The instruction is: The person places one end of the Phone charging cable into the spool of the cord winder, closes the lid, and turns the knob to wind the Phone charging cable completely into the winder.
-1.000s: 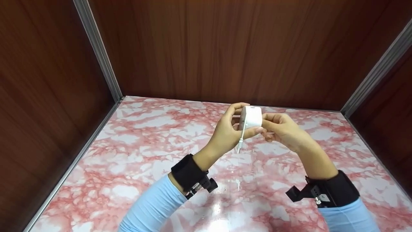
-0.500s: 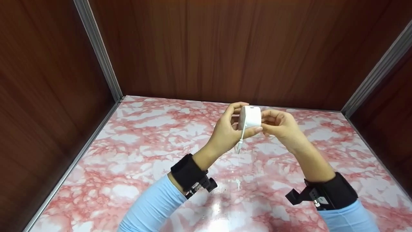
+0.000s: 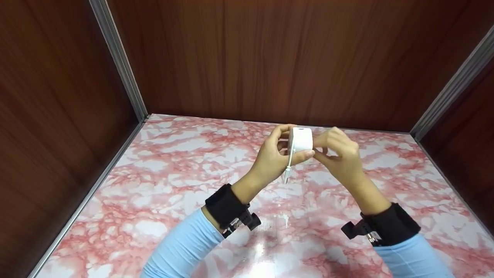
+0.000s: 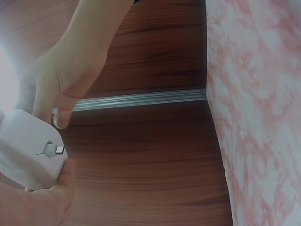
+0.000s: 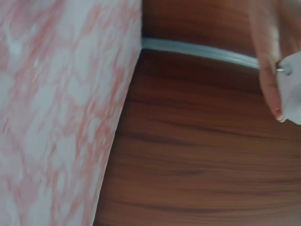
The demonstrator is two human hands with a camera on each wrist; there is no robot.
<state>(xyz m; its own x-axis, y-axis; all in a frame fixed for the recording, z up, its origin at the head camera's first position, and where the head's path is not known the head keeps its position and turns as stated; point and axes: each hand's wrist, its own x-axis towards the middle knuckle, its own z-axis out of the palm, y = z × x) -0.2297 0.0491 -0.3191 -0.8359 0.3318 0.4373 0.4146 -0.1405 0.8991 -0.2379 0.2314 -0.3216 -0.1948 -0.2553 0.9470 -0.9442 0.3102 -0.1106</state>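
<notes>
The work area was enclosed by wood-grained panels (image 3: 251,58), joined by metal posts (image 3: 119,65) at 10 and 2 o'clock in the head view. Below them a tabletop (image 3: 193,154), marbled in red and white, was spread toward 6 o'clock. Over it two forearms in light-blue sleeves (image 3: 181,247) were extended from 7 and 5 o'clock, each fitted with a black wristband (image 3: 227,204). The left hand (image 3: 270,154) was placed at 8 o'clock of a white device (image 3: 303,139), which was held raised, at 3 o'clock from the view's centre; by this grip the device was clasped between thumb and fingers. The right hand (image 3: 339,150) was set at 3 o'clock of the device, its grip curled; whether anything was pinched could not be told, the fingertips being partly hidden. From the device a thin white cord (image 3: 291,156) was hung toward 7 o'clock, ending in a small plug (image 4: 59,150). The step in hand was judged to be a fine adjustment at the device's 3 o'clock face, the left grip being used as a support. For the next move, a steady left hold and a small, controlled right-hand motion seemed to be required, with the loose cord kept clear.
</notes>
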